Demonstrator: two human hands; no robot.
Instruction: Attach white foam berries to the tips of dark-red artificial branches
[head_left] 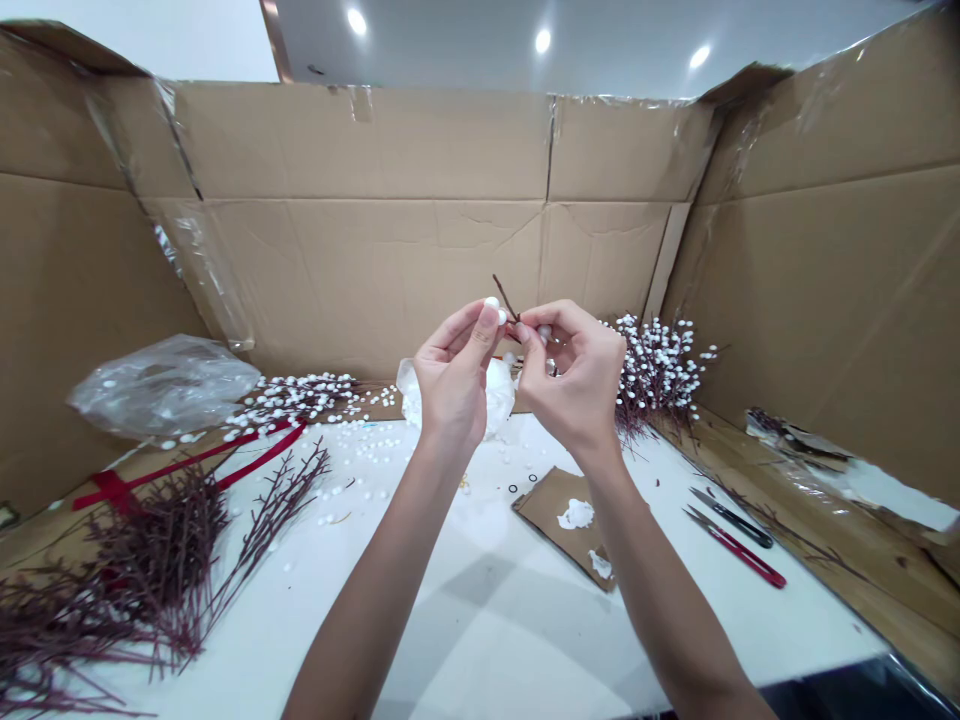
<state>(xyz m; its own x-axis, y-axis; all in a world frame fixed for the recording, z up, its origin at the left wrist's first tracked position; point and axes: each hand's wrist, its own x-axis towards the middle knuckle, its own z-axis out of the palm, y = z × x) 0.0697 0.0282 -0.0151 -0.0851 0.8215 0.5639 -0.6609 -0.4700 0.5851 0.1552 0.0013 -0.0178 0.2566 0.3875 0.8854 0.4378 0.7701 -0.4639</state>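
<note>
Both my hands are raised together above the white table (465, 610), in front of the cardboard back wall. My left hand (452, 375) pinches a small white foam ball (492, 305) between thumb and fingertips. My right hand (574, 375) is closed on a thin dark red twig (505, 297), whose tip sticks up between the two hands. The ball sits right beside the twig, touching or nearly touching it. Behind my hands lies a clear bag of white balls (499, 390), partly hidden.
Bare dark red twigs (172, 560) lie heaped at the left with a red ribbon (187, 465). Twigs carrying white balls (660, 370) stand at the right, others (300, 395) lie at the back left. A plastic bag (161, 385), a cardboard scrap with glue (570, 515) and red snips (739, 550) are nearby.
</note>
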